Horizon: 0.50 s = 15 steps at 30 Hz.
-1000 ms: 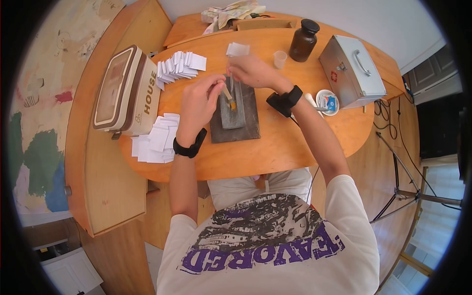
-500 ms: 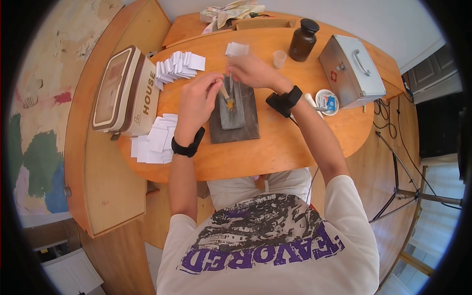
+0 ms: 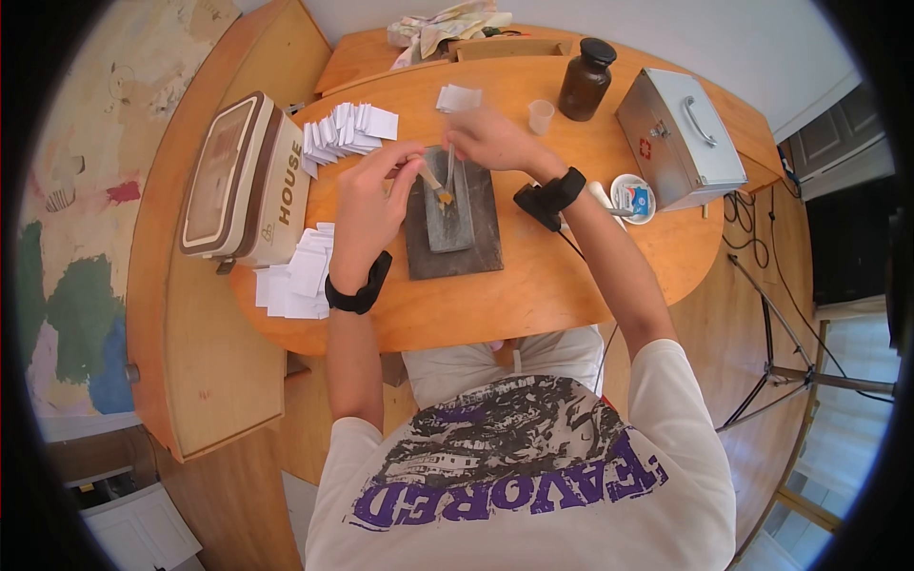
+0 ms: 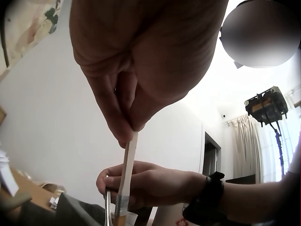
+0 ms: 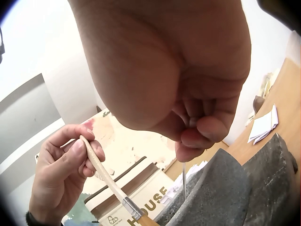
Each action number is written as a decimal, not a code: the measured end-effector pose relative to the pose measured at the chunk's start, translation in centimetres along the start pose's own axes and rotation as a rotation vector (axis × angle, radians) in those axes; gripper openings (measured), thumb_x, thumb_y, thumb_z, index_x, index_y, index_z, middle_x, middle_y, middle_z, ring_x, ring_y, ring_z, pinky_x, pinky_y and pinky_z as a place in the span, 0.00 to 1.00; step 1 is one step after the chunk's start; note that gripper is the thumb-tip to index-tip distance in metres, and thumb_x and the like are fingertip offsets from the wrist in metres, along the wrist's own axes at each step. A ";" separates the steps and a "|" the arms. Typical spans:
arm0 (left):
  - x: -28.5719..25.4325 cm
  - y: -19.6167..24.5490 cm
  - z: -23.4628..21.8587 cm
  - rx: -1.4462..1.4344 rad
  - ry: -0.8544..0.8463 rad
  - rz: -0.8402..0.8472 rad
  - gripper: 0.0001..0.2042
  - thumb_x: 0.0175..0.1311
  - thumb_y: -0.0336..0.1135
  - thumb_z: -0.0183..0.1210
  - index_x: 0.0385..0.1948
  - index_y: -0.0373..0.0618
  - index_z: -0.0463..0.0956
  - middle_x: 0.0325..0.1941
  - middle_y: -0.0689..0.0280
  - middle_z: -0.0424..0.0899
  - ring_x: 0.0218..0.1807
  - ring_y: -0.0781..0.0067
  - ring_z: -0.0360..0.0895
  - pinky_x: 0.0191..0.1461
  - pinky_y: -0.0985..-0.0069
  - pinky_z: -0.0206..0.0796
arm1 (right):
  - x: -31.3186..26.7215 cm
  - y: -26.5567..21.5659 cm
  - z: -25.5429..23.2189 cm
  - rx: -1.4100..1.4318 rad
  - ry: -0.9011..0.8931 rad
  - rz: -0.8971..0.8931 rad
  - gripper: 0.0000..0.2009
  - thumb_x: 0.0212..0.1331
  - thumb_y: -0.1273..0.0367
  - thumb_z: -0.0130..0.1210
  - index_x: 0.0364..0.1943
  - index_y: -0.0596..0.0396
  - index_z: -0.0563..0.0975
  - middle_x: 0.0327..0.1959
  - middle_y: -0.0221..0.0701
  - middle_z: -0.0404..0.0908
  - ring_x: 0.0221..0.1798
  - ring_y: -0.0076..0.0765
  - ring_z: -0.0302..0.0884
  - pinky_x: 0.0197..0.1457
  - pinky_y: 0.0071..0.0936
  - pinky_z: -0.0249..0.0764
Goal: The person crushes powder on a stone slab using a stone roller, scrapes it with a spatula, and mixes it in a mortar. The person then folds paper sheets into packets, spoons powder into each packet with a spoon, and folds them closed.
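My left hand (image 3: 373, 209) pinches the wooden handle of a flat brush (image 5: 113, 186) between thumb and fingertips. The brush has a metal ferrule and yellowish bristles, which point down over a grey trough-like stone (image 3: 449, 236). My right hand (image 3: 495, 141) pinches the top of a thin metal tool (image 5: 184, 176), held close beside the brush; its lower end is hidden behind the stone's rim in the right wrist view. Under the stone lies a dark grey slab (image 3: 487, 259).
White paper packets (image 3: 352, 128) lie at the left, more paper slips (image 3: 300, 276) nearer. A cream HOUSE box (image 3: 238, 181) stands far left. At right are a small cup (image 3: 541, 116), brown jar (image 3: 585, 86), metal case (image 3: 685, 138) and white bowl (image 3: 649, 211).
My left hand has shifted slightly left and the brush tip has moved a little left and up over the stone. My right hand has hardly moved.
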State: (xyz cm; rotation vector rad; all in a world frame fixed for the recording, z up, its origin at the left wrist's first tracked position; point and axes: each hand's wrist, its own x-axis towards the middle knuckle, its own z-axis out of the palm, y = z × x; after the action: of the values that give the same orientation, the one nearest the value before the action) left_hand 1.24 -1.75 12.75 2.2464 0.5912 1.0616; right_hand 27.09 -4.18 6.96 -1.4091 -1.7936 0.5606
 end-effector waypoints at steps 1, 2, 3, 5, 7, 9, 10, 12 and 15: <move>0.0 0.2 -0.2 0.001 -0.001 0.002 0.07 0.77 0.25 0.68 0.51 0.36 0.90 0.44 0.60 0.97 0.43 0.70 0.94 0.53 0.72 0.85 | -0.1 0.0 -0.1 0.000 0.002 0.000 0.12 0.73 0.70 0.53 0.38 0.59 0.88 0.27 0.35 0.89 0.32 0.38 0.87 0.41 0.38 0.82; 0.0 0.3 -0.4 0.010 0.010 0.000 0.07 0.78 0.25 0.68 0.51 0.36 0.90 0.44 0.60 0.97 0.43 0.69 0.94 0.53 0.72 0.85 | -0.3 -0.1 -0.1 0.056 -0.001 0.052 0.12 0.74 0.70 0.53 0.38 0.58 0.88 0.27 0.33 0.90 0.32 0.35 0.87 0.40 0.37 0.81; -0.1 0.4 -0.6 0.019 0.021 -0.001 0.07 0.78 0.25 0.68 0.51 0.36 0.90 0.44 0.60 0.97 0.43 0.69 0.95 0.53 0.72 0.86 | -0.5 -0.1 -0.2 0.113 -0.004 0.105 0.13 0.75 0.69 0.54 0.38 0.57 0.89 0.26 0.30 0.90 0.31 0.32 0.86 0.39 0.35 0.80; -0.1 0.7 -0.7 0.018 0.046 -0.006 0.07 0.78 0.25 0.68 0.50 0.36 0.90 0.44 0.60 0.97 0.43 0.69 0.95 0.53 0.72 0.86 | -1.0 0.3 -0.4 0.192 -0.003 0.161 0.13 0.79 0.66 0.54 0.40 0.56 0.87 0.28 0.26 0.87 0.31 0.27 0.81 0.38 0.31 0.77; -0.1 0.7 -0.7 0.016 0.070 -0.010 0.06 0.78 0.25 0.68 0.50 0.37 0.90 0.44 0.59 0.97 0.43 0.69 0.95 0.53 0.72 0.86 | -1.8 0.2 -0.9 0.270 0.000 0.218 0.14 0.83 0.63 0.55 0.42 0.55 0.86 0.29 0.23 0.84 0.31 0.22 0.76 0.37 0.26 0.73; -0.3 0.4 -0.5 0.051 0.125 -0.012 0.07 0.77 0.25 0.68 0.50 0.37 0.90 0.45 0.59 0.97 0.44 0.68 0.95 0.53 0.71 0.86 | -3.0 -0.4 -2.1 0.273 0.098 0.360 0.13 0.77 0.67 0.56 0.38 0.56 0.88 0.29 0.26 0.90 0.31 0.26 0.82 0.38 0.30 0.76; -0.4 0.1 -0.3 0.049 0.126 -0.013 0.07 0.77 0.25 0.68 0.50 0.37 0.90 0.45 0.59 0.97 0.44 0.68 0.95 0.53 0.71 0.86 | -3.9 -0.5 -3.0 0.272 0.098 0.361 0.13 0.77 0.67 0.56 0.38 0.56 0.88 0.29 0.26 0.90 0.31 0.26 0.82 0.38 0.30 0.76; -0.6 -0.5 0.0 0.083 0.097 0.032 0.06 0.77 0.25 0.69 0.50 0.37 0.90 0.46 0.59 0.97 0.46 0.67 0.95 0.53 0.72 0.87 | -5.9 -0.6 -5.3 0.232 0.169 0.328 0.11 0.78 0.68 0.56 0.40 0.58 0.87 0.30 0.28 0.90 0.32 0.25 0.83 0.39 0.29 0.77; -0.7 -1.0 0.5 0.086 0.062 0.048 0.06 0.77 0.24 0.68 0.50 0.37 0.90 0.47 0.60 0.96 0.46 0.66 0.95 0.52 0.72 0.87 | -9.2 -0.6 -8.3 0.065 0.291 0.253 0.11 0.80 0.69 0.55 0.42 0.60 0.86 0.30 0.31 0.89 0.33 0.25 0.85 0.40 0.29 0.78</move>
State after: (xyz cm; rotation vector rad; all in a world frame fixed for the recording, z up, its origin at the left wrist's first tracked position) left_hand 1.12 -1.65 11.44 2.3193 0.6219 1.1534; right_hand 34.05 -14.06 9.65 -1.5943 -1.3677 0.5083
